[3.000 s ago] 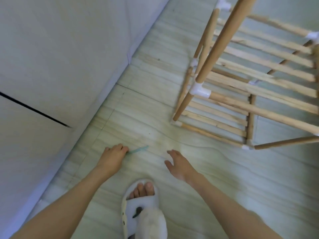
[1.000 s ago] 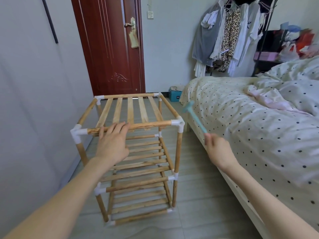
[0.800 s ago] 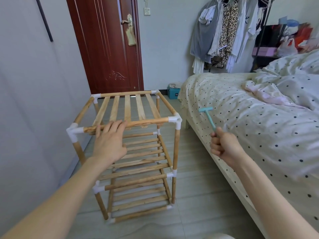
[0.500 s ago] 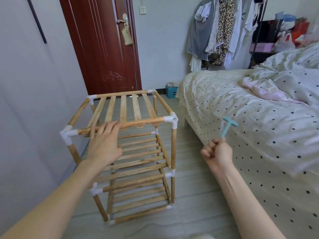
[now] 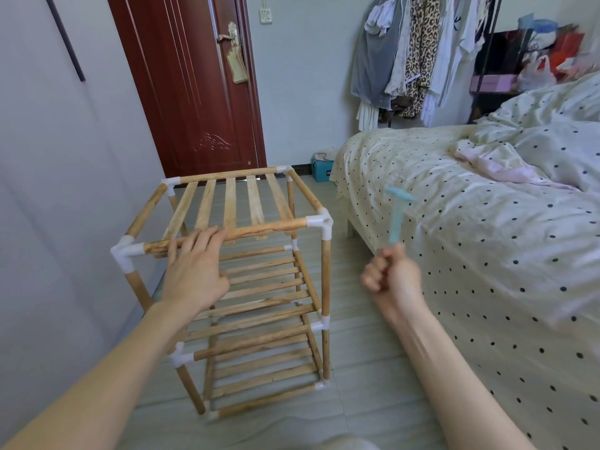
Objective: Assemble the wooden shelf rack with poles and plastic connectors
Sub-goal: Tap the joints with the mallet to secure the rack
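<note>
- Rack [image 5: 246, 280] of pale wooden poles and slats, joined at the corners by white plastic connectors, stands upright on a light tiled floor [image 5: 367, 401]. It has a slatted top tier with lower slatted tiers beneath it.
- Left hand [image 5: 194, 271] reaches forward from the lower left. Its fingers are straight and together, lying flat over the front top pole [image 5: 259, 229] of the rack, not curled around it.
- White corner connector [image 5: 125, 253] sits just left of that hand on the same pole; another white connector [image 5: 319, 224] caps the pole's right end.
- Right hand [image 5: 394, 276] is raised in the air to the right of the rack, well apart from it, near the edge of the bed. Its fingers are curled into a fist around the lower end of a small light blue tool [image 5: 397, 216].
- The blue tool points upward out of the fist and has a short crossbar at its top. It is blurred, so finer detail cannot be made out.
- Bed [image 5: 487, 241] with cream bedding printed with dark dots fills the right side of the view.
- Dark red wooden door [image 5: 188, 82] stands closed behind the rack, with a metal handle.
- Pale wall [image 5: 48, 173] runs along the left, close beside the rack.
- Clothes [image 5: 412, 50] hang in the far background, beyond the bed.
- Small blue box [image 5: 321, 165] sits on the floor by the foot of the bed.
</note>
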The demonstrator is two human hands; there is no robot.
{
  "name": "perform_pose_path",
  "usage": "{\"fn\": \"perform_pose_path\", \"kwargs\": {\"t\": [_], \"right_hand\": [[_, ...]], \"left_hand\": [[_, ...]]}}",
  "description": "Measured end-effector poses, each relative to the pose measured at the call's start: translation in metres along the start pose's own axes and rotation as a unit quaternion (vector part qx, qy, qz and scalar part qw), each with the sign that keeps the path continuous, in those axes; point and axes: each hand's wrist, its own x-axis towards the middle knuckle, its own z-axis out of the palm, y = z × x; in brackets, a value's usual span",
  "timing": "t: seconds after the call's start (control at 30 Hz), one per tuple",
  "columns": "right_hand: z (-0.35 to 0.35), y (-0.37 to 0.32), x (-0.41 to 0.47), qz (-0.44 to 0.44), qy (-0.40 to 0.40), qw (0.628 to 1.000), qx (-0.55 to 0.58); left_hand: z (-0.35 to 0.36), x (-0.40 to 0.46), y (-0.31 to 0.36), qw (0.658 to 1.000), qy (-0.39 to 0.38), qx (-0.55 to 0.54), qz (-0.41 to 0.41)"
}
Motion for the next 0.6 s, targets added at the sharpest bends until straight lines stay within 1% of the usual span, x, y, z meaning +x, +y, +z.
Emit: {"fn": "perform_pose_path", "kwargs": {"t": [0.03,0.07,0.1,0.13,0.17,0.2,0.23,0.27,0.3,0.33,0.37,0.4,0.43,0.47,0.5,0.53,0.57,0.6], "right_hand": [[0.0,-0.001,0.004,-0.025,0.058,0.998,0.021],[0.0,0.003,0.004,-0.035,0.081,0.996,0.0],[0.001,0.009,0.001,-0.014,0.059,0.997,-0.052],[0.004,0.018,-0.004,0.036,0.003,0.992,-0.12],[0.0,0.026,-0.004,0.055,-0.065,0.983,-0.16],[-0.002,0.025,-0.005,0.047,-0.081,0.984,-0.152],[-0.001,0.015,0.003,0.027,-0.065,0.989,-0.131],[0.004,0.001,0.002,0.004,-0.001,0.997,-0.076],[0.003,-0.003,0.007,-0.02,0.057,0.996,-0.059],[0.002,-0.002,0.006,-0.024,0.079,0.995,-0.061],[0.001,0.001,0.004,-0.005,0.051,0.993,-0.102],[0.001,0.007,0.0,0.053,-0.004,0.985,-0.162],[-0.006,0.014,0.003,0.068,-0.06,0.975,-0.204],[-0.01,0.01,0.002,0.068,-0.064,0.976,-0.197],[-0.014,0.002,0.009,0.054,-0.047,0.982,-0.177],[-0.01,-0.01,0.005,0.019,0.003,0.991,-0.13],[-0.012,-0.01,0.009,-0.012,0.045,0.992,-0.117],[-0.012,-0.007,0.007,-0.023,0.062,0.99,-0.123]], "left_hand": [[0.001,-0.001,0.0,1.0,0.002,0.0,0.001],[0.001,-0.002,0.0,1.0,0.002,0.0,0.0],[0.001,-0.002,0.0,1.0,0.001,0.0,-0.001],[0.001,-0.001,0.0,1.0,-0.002,-0.001,-0.001],[0.001,-0.001,-0.001,1.0,-0.002,-0.003,-0.001],[0.0,0.0,-0.001,1.0,-0.002,-0.005,0.0],[0.0,0.001,-0.001,1.0,0.0,-0.006,0.0],[0.0,0.0,-0.001,1.0,0.002,-0.006,0.0],[0.001,0.0,0.0,1.0,0.003,-0.005,0.001],[0.001,-0.001,0.0,1.0,0.004,-0.004,0.001],[0.001,-0.001,0.0,1.0,0.004,-0.005,-0.001],[0.001,-0.001,-0.001,1.0,0.003,-0.006,-0.002],[0.001,0.0,-0.001,1.0,0.002,-0.006,-0.002],[0.001,0.001,-0.001,1.0,0.002,-0.005,-0.001],[0.002,0.001,-0.001,1.0,0.002,-0.003,0.0],[0.002,0.001,-0.001,1.0,0.004,-0.003,0.002],[0.003,0.001,-0.001,1.0,0.007,-0.003,0.003],[0.003,0.002,0.0,1.0,0.007,-0.003,0.001]]}}
